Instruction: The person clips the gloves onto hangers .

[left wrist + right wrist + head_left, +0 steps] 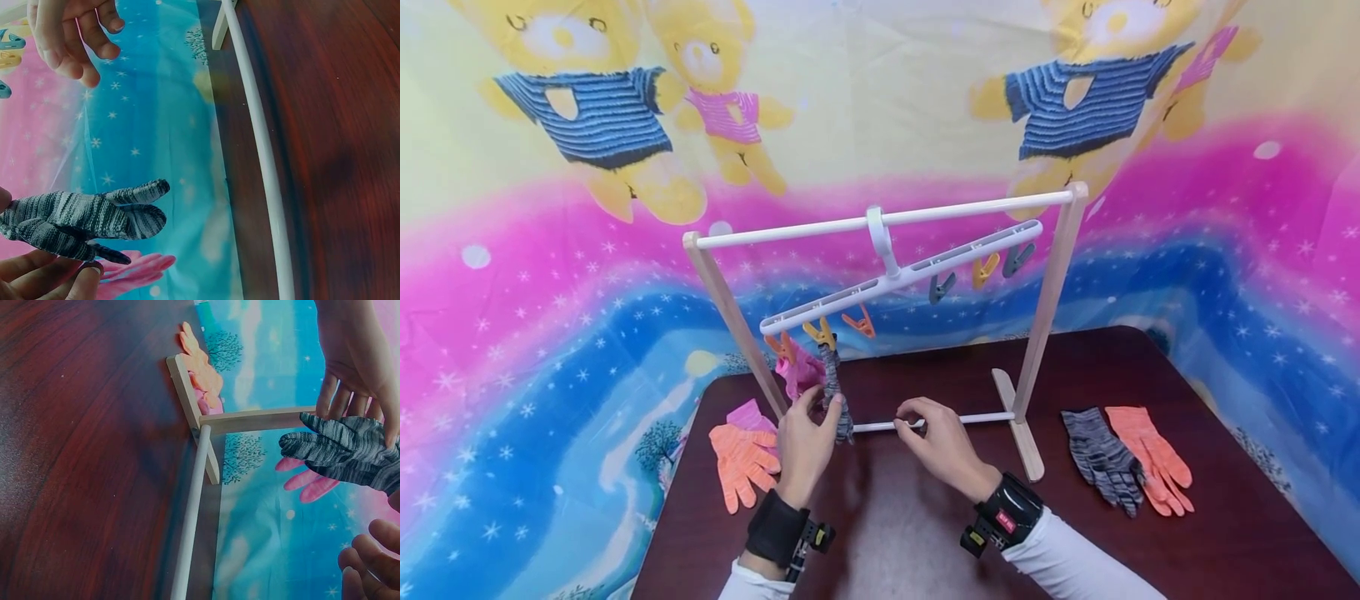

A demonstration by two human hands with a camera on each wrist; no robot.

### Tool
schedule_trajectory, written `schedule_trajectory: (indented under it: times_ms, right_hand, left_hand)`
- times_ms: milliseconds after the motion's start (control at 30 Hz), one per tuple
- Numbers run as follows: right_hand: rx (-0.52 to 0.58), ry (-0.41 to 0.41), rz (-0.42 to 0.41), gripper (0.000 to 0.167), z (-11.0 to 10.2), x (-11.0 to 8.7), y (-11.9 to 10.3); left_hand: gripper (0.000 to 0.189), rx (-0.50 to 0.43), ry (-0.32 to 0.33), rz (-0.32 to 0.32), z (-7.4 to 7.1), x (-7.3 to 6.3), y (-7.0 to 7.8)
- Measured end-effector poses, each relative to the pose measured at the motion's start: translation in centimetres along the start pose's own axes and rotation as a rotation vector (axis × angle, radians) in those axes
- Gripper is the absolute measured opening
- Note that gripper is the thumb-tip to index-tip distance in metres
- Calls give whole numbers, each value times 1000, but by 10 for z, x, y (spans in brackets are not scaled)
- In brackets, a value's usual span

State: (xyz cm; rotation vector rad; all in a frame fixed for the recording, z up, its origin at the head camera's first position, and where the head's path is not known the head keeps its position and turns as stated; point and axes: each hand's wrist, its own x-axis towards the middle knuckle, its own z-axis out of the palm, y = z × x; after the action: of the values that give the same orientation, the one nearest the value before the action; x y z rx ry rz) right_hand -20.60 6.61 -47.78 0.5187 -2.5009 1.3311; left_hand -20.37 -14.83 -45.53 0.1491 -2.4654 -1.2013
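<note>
A grey-black knitted glove hangs fingers-down from a yellow clip on a white hanger. My left hand holds this glove, thumb on one side and fingers on the other. To the right, my right hand hovers with loosely bent fingers, apart from the glove; the left wrist view shows these fingers holding nothing. Behind the grey glove, a pink glove hangs from an orange clip; part of it is hidden.
The hanger hooks over a rack's white top bar; a lower bar joins its wooden legs. Unused clips hang at right. Orange and pink gloves lie left on the dark table; a grey glove and an orange glove lie right.
</note>
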Motion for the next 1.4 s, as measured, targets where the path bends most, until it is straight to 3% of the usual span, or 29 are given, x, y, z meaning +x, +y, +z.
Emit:
schedule_trajectory:
  times_ms: [533, 1100, 1400]
  right_hand:
    - [-41, -38, 27, 6, 5, -6, 4]
    - [-87, -63, 45, 10, 11, -14, 8]
    - [-139, -82, 15, 12, 14, -21, 13]
  left_hand:
    - [47, 64, -3, -21, -1, -10, -14]
    - [38, 50, -19, -60, 3, -27, -30]
    - [40, 48, -21, -94, 2, -34, -42]
